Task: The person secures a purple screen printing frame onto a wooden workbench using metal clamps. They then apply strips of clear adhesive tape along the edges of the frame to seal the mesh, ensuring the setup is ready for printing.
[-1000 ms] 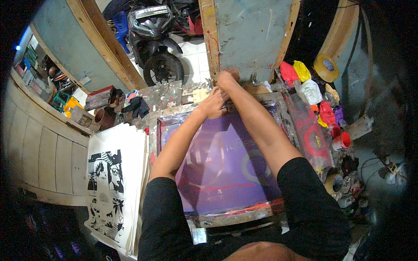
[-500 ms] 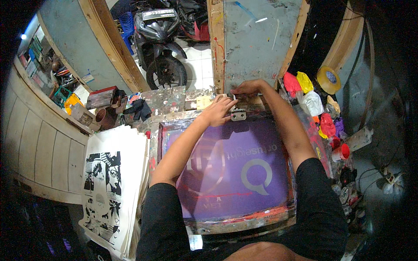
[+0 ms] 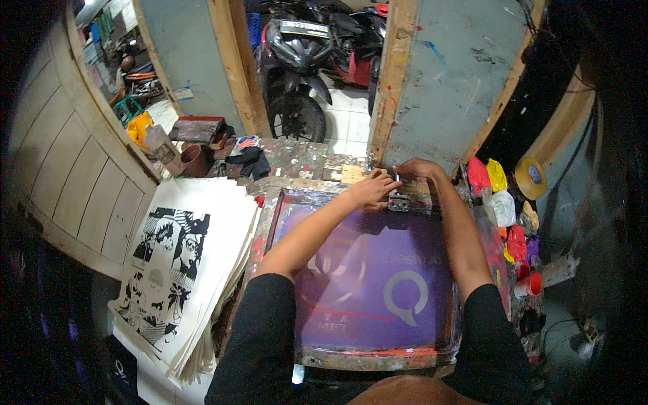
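- Your left hand (image 3: 371, 192) is right of centre, in the upper middle of the frame, fingers bent and back of the hand uppermost; you can't tell from here whether it grips anything.
- Your right hand (image 3: 417, 169) is just to the right and a little higher, fingers curled in toward the left one; whether they are closed on something is too small to tell.
- The metal hinge clamp (image 3: 399, 202) sits just below both hands, at the top edge of the printing screen.
- The purple printing screen (image 3: 418, 250) lies flat in the lower middle of the frame, between your forearms, with a pale ring shape and lettering on it and red-orange smears along its near edge.
- It rests on a paint-spattered worktop (image 3: 300, 159), where a black cloth (image 3: 253, 163) lies in the upper left.
- A stack of paper sheets (image 3: 226, 202) with a black-and-white print on top fills the lower left.
- A red cup (image 3: 529, 285) and a white bag (image 3: 502, 208) are at the right.
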Tool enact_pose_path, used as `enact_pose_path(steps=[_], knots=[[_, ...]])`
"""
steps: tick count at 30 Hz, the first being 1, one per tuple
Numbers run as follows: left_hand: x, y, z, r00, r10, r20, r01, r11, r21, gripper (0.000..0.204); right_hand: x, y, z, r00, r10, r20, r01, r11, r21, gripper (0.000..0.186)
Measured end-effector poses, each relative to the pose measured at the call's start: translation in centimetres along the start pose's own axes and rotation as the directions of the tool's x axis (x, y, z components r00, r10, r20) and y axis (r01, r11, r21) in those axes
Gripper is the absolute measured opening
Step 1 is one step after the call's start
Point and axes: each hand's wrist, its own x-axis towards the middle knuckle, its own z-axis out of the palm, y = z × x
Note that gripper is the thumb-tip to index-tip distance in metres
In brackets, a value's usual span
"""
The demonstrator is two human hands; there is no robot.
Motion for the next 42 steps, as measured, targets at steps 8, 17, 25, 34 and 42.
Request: enact_pose_path(steps=[8, 17, 25, 34, 42], knots=[[-0.1, -1.2, 2.3, 1.000, -0.001, -0.002, 0.001, 0.998, 0.069, 0.077, 0.9, -1.5, 0.6, 0.974, 0.082, -0.210, -0.133, 0.962, -0.240, 0.057], [0.3, -0.5, 1.9, 0.999, 0.030, -0.010, -0.029, 0.995, 0.099, 0.054, 2.5, -5.3, 1.5, 0.914, 0.116, -0.389, -0.360, 0.676, -0.643, 0.039], [0.6, -1.5, 2.4, 1.000, 0.012, 0.016, -0.014, 0.990, 0.138, 0.057, 2.5, -7.6, 1.4, 0.911, 0.310, -0.273, -0.410, 0.609, -0.679, 0.037], [1.0, -0.3, 1.9, 0.994, -0.033, -0.100, 0.029, 0.999, -0.040, 0.069, 3.1, -5.4, 2.2, 0.840, 0.419, -0.344, -0.542, 0.636, -0.549, 0.037], [1.1, 0.3, 2.9, 0.991, -0.062, -0.122, 0.060, 0.998, -0.025, 0.072, 3.4, -6.5, 3.0, 0.879, 0.284, -0.382, -0.476, 0.536, -0.697, 0.033]])
